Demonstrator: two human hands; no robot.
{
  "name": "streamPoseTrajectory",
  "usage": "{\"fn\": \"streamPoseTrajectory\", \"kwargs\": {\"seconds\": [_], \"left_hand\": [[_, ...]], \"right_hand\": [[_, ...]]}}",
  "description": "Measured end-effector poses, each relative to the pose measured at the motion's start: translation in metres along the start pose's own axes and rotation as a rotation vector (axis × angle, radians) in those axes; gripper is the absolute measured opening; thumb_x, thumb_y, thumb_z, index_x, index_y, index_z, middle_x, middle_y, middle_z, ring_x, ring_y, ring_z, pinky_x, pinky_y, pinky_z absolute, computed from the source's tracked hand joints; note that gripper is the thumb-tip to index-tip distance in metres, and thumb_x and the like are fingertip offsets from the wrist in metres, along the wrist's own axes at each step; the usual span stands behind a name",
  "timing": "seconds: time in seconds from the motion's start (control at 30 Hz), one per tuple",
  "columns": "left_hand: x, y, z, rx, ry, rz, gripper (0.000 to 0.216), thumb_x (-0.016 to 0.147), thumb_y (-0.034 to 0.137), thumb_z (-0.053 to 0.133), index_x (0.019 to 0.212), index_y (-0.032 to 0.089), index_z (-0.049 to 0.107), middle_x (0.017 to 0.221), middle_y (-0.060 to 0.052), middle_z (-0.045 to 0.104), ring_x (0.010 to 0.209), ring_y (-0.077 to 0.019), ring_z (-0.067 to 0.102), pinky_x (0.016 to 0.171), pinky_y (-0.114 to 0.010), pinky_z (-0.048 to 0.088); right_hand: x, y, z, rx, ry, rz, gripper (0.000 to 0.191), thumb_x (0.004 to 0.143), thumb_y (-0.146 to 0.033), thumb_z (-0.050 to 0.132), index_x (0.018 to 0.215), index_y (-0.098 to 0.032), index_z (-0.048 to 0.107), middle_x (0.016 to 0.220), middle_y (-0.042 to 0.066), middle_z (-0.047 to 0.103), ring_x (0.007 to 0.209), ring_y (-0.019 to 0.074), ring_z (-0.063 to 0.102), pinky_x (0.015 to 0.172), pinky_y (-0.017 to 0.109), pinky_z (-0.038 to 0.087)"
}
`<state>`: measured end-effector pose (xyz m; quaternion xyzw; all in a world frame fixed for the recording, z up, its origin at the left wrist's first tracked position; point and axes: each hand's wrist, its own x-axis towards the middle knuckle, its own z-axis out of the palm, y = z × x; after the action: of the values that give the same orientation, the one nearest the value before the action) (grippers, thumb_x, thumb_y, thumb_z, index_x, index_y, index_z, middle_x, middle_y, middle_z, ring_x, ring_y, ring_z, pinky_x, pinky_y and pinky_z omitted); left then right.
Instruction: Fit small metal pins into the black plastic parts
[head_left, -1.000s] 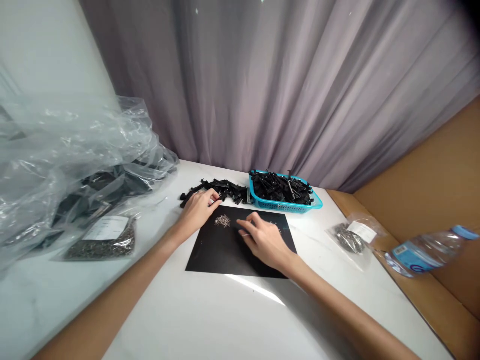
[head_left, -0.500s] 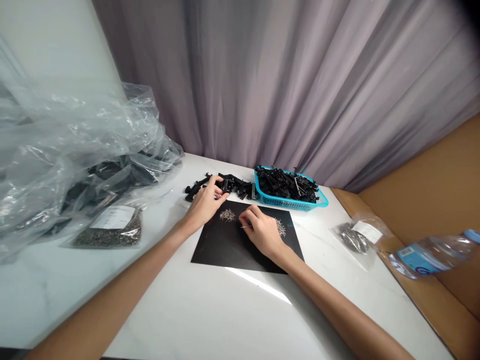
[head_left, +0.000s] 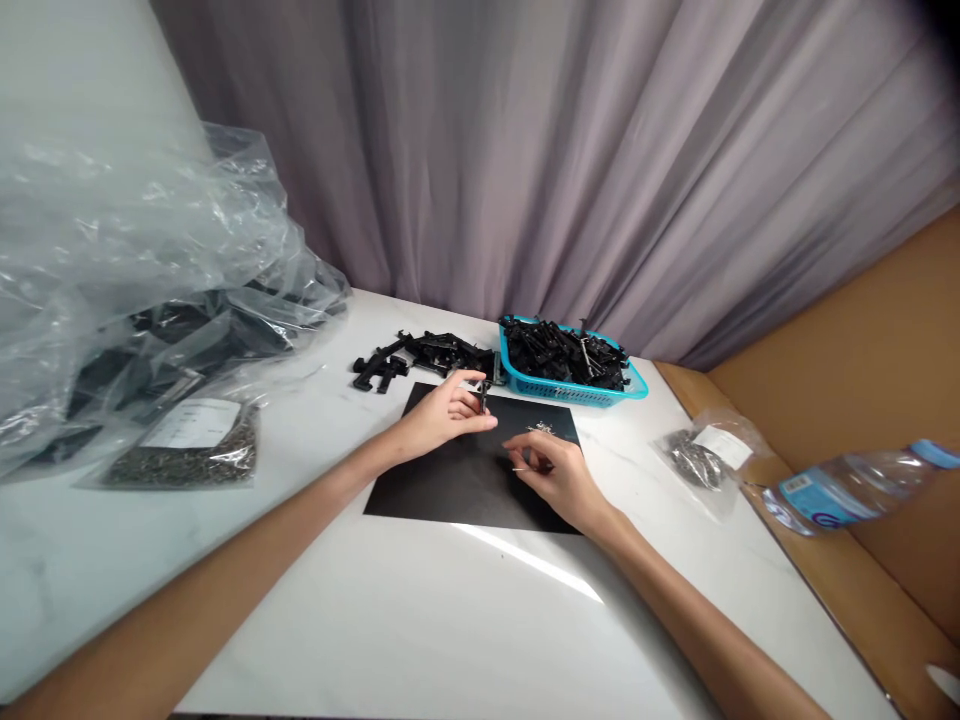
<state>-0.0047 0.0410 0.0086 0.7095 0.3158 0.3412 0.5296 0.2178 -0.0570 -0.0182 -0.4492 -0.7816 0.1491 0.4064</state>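
Observation:
Above the black mat [head_left: 442, 490], my left hand [head_left: 442, 415] pinches a small black plastic part [head_left: 484, 396] upright between thumb and fingertips. Just to its right, my right hand [head_left: 556, 476] is closed, with a thin light-coloured metal pin [head_left: 518, 469] poking out from its fingers. Behind my right hand, a heap of small shiny metal pieces [head_left: 538, 427] lies partly hidden on the mat. Beyond the mat is a loose pile of black plastic parts [head_left: 446, 354].
A blue basket [head_left: 555, 391] full of black parts stands behind the mat. To the left are a labelled bag of small metal pieces [head_left: 187, 450] and large clear plastic sheeting [head_left: 150, 230]. On the right lie another small bag [head_left: 701, 460] and a water bottle [head_left: 847, 493].
My left hand has come away from the pile of black parts, moving right and over the mat with one part. My right hand has shifted slightly right, still with the pin.

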Motion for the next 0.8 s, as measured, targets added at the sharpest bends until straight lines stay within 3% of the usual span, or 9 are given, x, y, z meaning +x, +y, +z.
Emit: {"fn": "streamPoseTrajectory", "kwargs": {"seconds": [0.1, 0.27, 0.5, 0.67, 0.8], "left_hand": [[0.002, -0.011, 0.003, -0.01, -0.051, -0.027, 0.078, 0.067, 0.034, 0.09, 0.133, 0.022, 0.05, 0.103, -0.004, 0.067, 0.09, -0.0191, 0.071, 0.085, -0.037, 0.058], [0.0, -0.012, 0.008, 0.244, -0.092, 0.007, 0.043, 0.08, 0.042, 0.079, 0.113, 0.019, 0.063, 0.097, -0.005, 0.069, 0.083, -0.018, 0.066, 0.076, -0.034, 0.055], [-0.007, -0.007, 0.014, 0.772, -0.042, 0.272, 0.03, 0.095, 0.04, 0.063, 0.12, 0.023, 0.062, 0.107, -0.005, 0.068, 0.1, -0.0232, 0.062, 0.093, -0.041, 0.049], [-0.008, -0.006, 0.018, 0.943, -0.034, 0.355, 0.022, 0.099, 0.037, 0.058, 0.115, 0.022, 0.063, 0.107, -0.006, 0.067, 0.102, -0.0254, 0.062, 0.097, -0.043, 0.044], [-0.009, -0.004, 0.021, 0.967, -0.015, 0.347, 0.02, 0.099, 0.037, 0.059, 0.111, 0.023, 0.064, 0.105, -0.006, 0.068, 0.1, -0.026, 0.062, 0.095, -0.041, 0.044]], "right_hand": [[0.003, -0.002, -0.002, 0.001, -0.001, -0.011, 0.028, 0.096, -0.015, 0.053, 0.117, -0.02, 0.071, 0.077, 0.0, 0.054, 0.064, 0.0139, 0.049, 0.062, 0.026, 0.044], [0.003, 0.001, -0.003, -0.042, 0.05, 0.061, 0.022, 0.097, -0.016, 0.052, 0.104, -0.019, 0.073, 0.083, 0.003, 0.061, 0.065, 0.0145, 0.053, 0.061, 0.026, 0.044], [0.012, 0.017, -0.019, -0.225, 0.245, 0.239, 0.02, 0.099, -0.023, 0.049, 0.104, -0.022, 0.069, 0.105, 0.006, 0.069, 0.075, 0.0179, 0.06, 0.071, 0.03, 0.046], [0.021, 0.033, -0.028, -0.314, 0.215, 0.342, 0.021, 0.097, -0.024, 0.051, 0.104, -0.026, 0.071, 0.115, 0.004, 0.071, 0.082, 0.0195, 0.063, 0.076, 0.031, 0.046], [0.028, 0.051, -0.029, -0.307, 0.183, 0.403, 0.02, 0.097, -0.026, 0.055, 0.101, -0.026, 0.074, 0.107, 0.003, 0.075, 0.083, 0.0203, 0.064, 0.075, 0.03, 0.045]]}}
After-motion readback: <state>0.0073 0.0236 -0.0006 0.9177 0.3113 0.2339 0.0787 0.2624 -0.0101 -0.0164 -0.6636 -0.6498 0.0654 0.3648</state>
